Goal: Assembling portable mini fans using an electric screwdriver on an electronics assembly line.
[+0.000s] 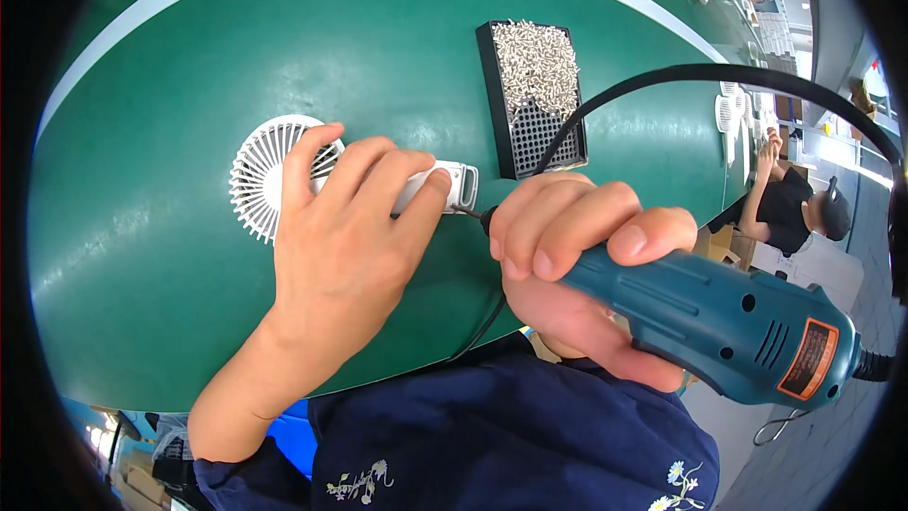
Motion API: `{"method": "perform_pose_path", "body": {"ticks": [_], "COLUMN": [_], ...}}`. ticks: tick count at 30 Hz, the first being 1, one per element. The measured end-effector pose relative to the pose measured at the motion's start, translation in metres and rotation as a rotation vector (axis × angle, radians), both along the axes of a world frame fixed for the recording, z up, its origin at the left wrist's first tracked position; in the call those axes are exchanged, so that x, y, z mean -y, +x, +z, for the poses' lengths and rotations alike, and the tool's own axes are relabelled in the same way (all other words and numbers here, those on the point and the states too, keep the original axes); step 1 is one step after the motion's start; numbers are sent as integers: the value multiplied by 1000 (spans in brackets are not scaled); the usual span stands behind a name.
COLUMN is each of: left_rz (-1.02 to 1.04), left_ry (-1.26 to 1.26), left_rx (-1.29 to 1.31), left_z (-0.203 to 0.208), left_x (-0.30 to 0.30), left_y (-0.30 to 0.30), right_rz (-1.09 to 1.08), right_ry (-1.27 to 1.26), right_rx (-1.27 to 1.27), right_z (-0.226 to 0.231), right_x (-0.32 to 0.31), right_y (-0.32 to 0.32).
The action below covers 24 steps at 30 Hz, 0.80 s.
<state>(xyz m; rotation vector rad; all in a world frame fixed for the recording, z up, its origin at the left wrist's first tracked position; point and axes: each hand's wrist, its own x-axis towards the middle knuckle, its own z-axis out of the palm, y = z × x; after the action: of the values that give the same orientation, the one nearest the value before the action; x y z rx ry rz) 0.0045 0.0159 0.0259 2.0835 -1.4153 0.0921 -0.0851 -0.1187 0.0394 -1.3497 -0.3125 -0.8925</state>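
Observation:
A white handheld fan (255, 175) lies on the green table, its round slatted head to the left and its handle (463, 186) to the right. My left hand (355, 194) presses over it, fingers curled around the head's edge and the handle. In my right hand (586, 255) is a teal electric screwdriver (719, 312), gripped near its front end. Its thin bit (466, 211) reaches the lower edge of the fan's handle end; whether it sits in a screw is too small to tell.
Beyond my right hand stands a black perforated tray (501, 132) heaped with small silvery screws (536, 66). A black cable (738, 76) arcs over the right side. More white fans (728, 114) lie at the far right, where another person (794, 208) sits.

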Motion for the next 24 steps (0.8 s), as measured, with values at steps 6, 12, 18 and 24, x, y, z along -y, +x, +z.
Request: {"method": "perform_pose_path", "body": {"ticks": [6, 12, 18, 24], "left_rz": [7, -25, -87, -140], "left_ry": [8, 34, 136, 172], "left_rx": [6, 21, 53, 108], "left_z": [-1, 5, 7, 15], "left_x": [-6, -6, -10, -4], "left_y": [0, 1, 5, 7], "right_rz": [19, 9, -21, 67], "right_ry": [-44, 104, 292, 362], "right_rx": [33, 124, 137, 41], "right_z": [-5, 12, 2, 9], "right_x": [-5, 8, 44, 54], "right_y": [4, -3, -15, -17]}}
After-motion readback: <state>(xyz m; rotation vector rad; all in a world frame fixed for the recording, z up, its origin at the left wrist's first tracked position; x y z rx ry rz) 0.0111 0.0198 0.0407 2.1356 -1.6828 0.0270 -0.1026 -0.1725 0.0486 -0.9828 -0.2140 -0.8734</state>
